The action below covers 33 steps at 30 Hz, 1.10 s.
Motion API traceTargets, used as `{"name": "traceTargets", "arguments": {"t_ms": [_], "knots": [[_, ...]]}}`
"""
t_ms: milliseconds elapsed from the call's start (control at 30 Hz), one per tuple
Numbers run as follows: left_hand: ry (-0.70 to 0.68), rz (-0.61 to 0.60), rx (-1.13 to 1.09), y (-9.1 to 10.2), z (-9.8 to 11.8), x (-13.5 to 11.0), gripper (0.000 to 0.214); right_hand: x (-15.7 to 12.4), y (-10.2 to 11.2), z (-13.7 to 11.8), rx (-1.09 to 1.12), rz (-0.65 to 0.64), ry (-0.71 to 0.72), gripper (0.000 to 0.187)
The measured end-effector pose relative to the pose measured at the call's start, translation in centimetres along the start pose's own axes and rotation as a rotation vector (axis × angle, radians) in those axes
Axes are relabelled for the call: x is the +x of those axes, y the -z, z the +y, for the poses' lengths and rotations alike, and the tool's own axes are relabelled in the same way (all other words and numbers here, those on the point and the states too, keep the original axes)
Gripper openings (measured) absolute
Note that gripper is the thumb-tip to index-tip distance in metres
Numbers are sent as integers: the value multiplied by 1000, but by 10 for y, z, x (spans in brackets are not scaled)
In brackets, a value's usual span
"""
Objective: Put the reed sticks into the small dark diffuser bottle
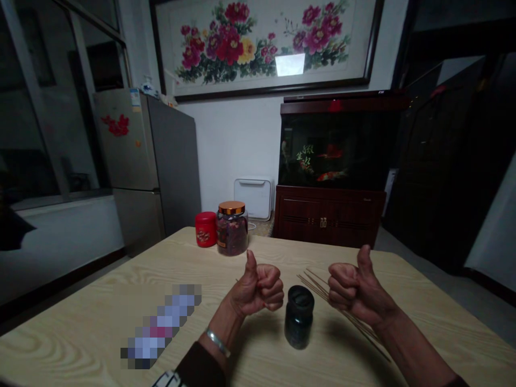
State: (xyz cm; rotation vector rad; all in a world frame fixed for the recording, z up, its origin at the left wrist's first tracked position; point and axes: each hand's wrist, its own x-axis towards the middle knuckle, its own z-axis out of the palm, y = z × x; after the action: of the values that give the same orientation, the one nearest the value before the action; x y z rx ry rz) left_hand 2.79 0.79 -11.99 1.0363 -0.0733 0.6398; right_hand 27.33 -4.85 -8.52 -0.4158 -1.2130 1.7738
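My left hand [258,285] is raised over the table, its fingers curled into a fist and the thumb pointing up. My right hand [355,287] mirrors it with a closed fist and upright thumb. Neither fist shows anything held. Between them stands a small dark jar [299,320] with a black lid, upright and apart from both hands. Several thin brown sticks [316,285] lie slantwise on the table, partly hidden behind my right hand and forearm. A tiny thin tip shows beside my left hand; what it belongs to is hidden.
The pale wooden table [100,317] carries a blurred-out oblong item [161,328] at left. Toward its far edge stand a red canister [206,230] and a clear jar [233,234] with a copper-coloured lid. Beyond are a refrigerator [177,172], a white appliance [253,199] and a fish tank [334,145].
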Motion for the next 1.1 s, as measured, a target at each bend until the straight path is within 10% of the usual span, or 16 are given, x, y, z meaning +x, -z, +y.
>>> {"name": "traceTargets", "arguments": {"t_ms": [200,300,467,667,867,1000,1100], "knots": [[-133,417,231,36,-35,-12,53,-6,38,14,-641,491,-46,56],[-9,422,385,47,-60,-14,62,-11,68,32,-1042,588,-6,53],[32,330,589,39,-81,-7,90,-11,54,51,-1181,494,-53,43],[79,342,669,34,-82,-1,71,15,-13,46,-1670,323,-124,49],[71,377,767,42,-80,-5,58,31,-15,39,-1797,155,-174,35],[30,341,775,45,-76,-8,62,28,-15,19,-1607,-160,-202,64],[19,358,755,48,-78,-8,65,27,-19,13,-1614,-132,-243,86]]}}
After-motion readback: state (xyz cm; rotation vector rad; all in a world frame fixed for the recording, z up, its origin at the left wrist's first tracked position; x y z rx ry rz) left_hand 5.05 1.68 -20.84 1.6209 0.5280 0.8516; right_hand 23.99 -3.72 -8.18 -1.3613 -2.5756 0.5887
